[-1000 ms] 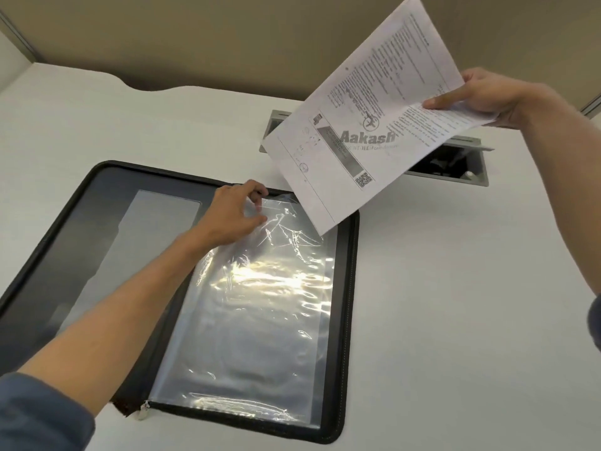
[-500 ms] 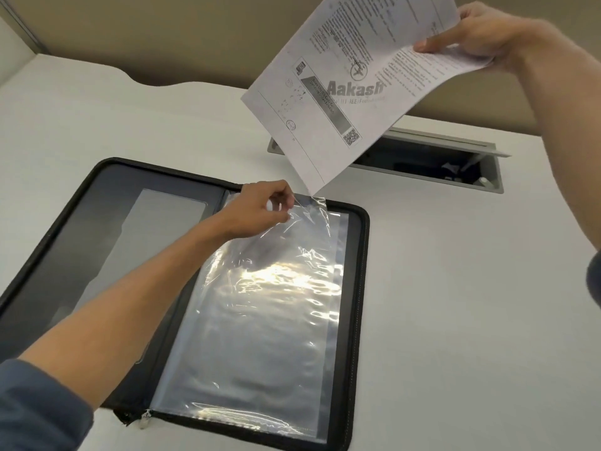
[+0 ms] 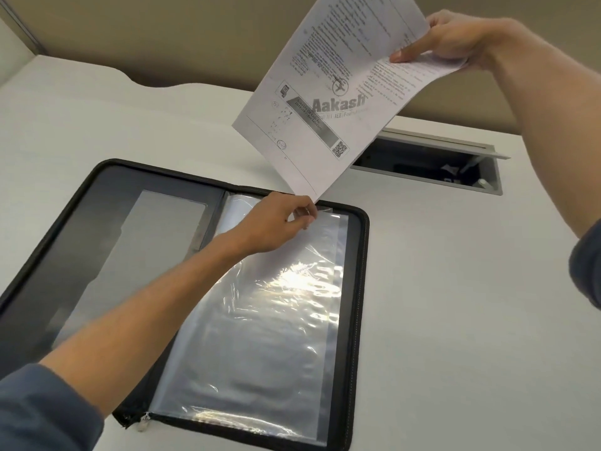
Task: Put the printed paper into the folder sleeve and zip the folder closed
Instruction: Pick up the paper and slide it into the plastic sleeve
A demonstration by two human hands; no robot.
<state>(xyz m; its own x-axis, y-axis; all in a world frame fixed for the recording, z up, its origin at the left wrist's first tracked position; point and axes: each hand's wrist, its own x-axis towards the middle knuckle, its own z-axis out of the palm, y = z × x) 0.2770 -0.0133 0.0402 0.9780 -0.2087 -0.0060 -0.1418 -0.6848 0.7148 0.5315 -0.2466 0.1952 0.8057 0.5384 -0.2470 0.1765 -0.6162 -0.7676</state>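
A black zip folder lies open on the white desk. Its right half holds a clear plastic sleeve. My left hand pinches the sleeve's top edge near the folder's far side. My right hand holds the printed paper by its upper end, high above the desk. The sheet hangs tilted, and its lowest corner sits just above my left fingers at the sleeve's opening. The zip pull rests at the folder's near edge.
A recessed cable box with its lid open sits in the desk behind the folder, to the right. The desk's curved back edge meets a beige wall. White desk surface extends right of the folder.
My right hand has lifted and swung the paper so its low corner now hangs over the sleeve's top edge. My left hand has raised the sleeve's top edge slightly.
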